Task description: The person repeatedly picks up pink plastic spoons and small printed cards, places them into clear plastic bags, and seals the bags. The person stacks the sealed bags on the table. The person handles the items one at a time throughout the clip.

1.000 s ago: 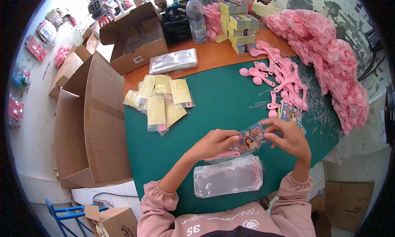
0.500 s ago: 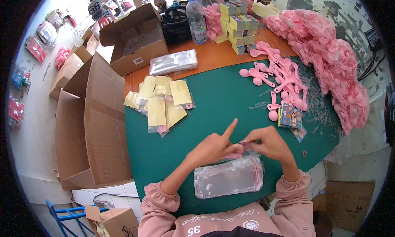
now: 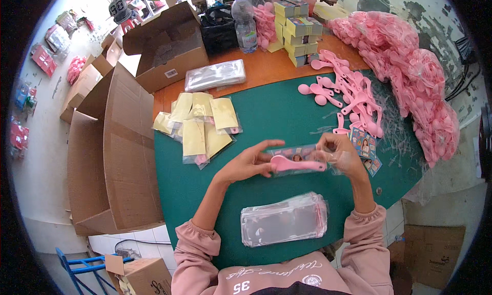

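Note:
A clear plastic bag is stretched between my two hands above the green mat. Inside it or against it lie a pink spoon and a printed card. My left hand grips the left end, near the spoon's bowl. With bent fingers, my right hand pinches the other end, beyond the handle. Below them rests a stack of clear plastic bags. Loose printed cards lie just right of my right hand, beside a pile of pink spoons.
Filled bags with yellow card backs lie left on the mat. Behind them are a clear bag bundle, a water bottle and card stacks. Big bags of pink spoons line the right; cardboard boxes stand left.
Both hands have moved up and away from the bag stack. The spoon and card now show flat in a bag between them. My left index finger no longer points upward.

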### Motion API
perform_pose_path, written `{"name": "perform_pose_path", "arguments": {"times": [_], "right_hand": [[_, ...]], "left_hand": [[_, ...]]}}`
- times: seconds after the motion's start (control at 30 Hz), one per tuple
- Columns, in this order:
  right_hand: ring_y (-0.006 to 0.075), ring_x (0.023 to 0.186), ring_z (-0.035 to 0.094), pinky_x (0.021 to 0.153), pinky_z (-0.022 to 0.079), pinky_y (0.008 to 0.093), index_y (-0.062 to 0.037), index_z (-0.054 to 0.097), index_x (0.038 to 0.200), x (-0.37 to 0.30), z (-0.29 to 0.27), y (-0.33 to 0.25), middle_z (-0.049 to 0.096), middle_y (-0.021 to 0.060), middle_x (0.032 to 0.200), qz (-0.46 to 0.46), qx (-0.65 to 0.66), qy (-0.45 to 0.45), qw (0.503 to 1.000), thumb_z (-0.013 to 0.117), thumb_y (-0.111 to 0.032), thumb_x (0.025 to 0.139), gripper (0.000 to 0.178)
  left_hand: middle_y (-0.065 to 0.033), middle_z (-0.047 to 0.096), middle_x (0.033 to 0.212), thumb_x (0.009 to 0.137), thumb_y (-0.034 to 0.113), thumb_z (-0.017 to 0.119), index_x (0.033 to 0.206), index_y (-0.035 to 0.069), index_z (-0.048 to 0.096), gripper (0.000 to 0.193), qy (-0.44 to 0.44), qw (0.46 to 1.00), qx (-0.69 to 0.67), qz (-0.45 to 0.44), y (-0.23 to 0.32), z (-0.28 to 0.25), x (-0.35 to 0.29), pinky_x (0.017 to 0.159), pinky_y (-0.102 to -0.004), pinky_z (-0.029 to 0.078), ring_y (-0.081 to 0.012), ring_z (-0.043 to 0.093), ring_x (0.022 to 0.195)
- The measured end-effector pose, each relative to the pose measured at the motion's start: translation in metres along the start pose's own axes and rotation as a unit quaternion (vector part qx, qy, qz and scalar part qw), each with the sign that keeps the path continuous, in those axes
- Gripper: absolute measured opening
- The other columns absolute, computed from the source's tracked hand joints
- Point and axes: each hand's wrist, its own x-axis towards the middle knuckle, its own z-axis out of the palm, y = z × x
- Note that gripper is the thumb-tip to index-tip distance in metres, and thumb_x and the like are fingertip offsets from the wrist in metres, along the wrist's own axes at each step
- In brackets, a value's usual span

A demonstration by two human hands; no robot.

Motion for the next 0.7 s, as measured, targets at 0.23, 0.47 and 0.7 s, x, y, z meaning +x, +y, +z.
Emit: {"name": "perform_pose_path", "arguments": {"times": [0.23,0.47,0.7], "right_hand": [[0.0238,0.083,0.059,0.072,0.047,0.0303,-0.0021,0.060,0.096,0.015,0.025,-0.025,0.061,0.0118,0.090,-0.169,-0.183,0.095,0.964,0.065,-0.012,0.073,0.025],[0.0310,0.090,0.052,0.080,0.043,0.0383,-0.0035,0.058,0.092,0.015,0.058,-0.002,0.054,0.0129,0.093,-0.221,-0.294,-0.008,0.930,0.065,-0.007,0.071,0.023],[0.0288,0.084,0.052,0.072,0.043,0.0385,-0.0037,0.054,0.082,0.029,0.071,0.009,0.051,0.0119,0.086,-0.216,-0.309,0.015,0.926,0.063,-0.010,0.072,0.015]], "left_hand": [[-0.0203,0.054,0.110,0.094,0.023,0.039,0.136,0.011,0.006,0.056,0.117,0.969,-0.216,-0.018,-0.016,0.019,0.006,0.080,-0.0320,0.049,-0.0254,0.056,0.100],[-0.0208,0.051,0.114,0.094,0.013,0.036,0.138,0.016,0.002,0.056,0.114,0.980,-0.164,-0.015,-0.027,0.020,0.006,0.086,-0.0370,0.048,-0.0270,0.055,0.102],[-0.0171,0.053,0.108,0.092,0.007,0.036,0.138,0.016,0.002,0.058,0.118,0.984,-0.130,-0.021,-0.028,0.021,0.008,0.086,-0.0341,0.048,-0.0215,0.056,0.096]]}}
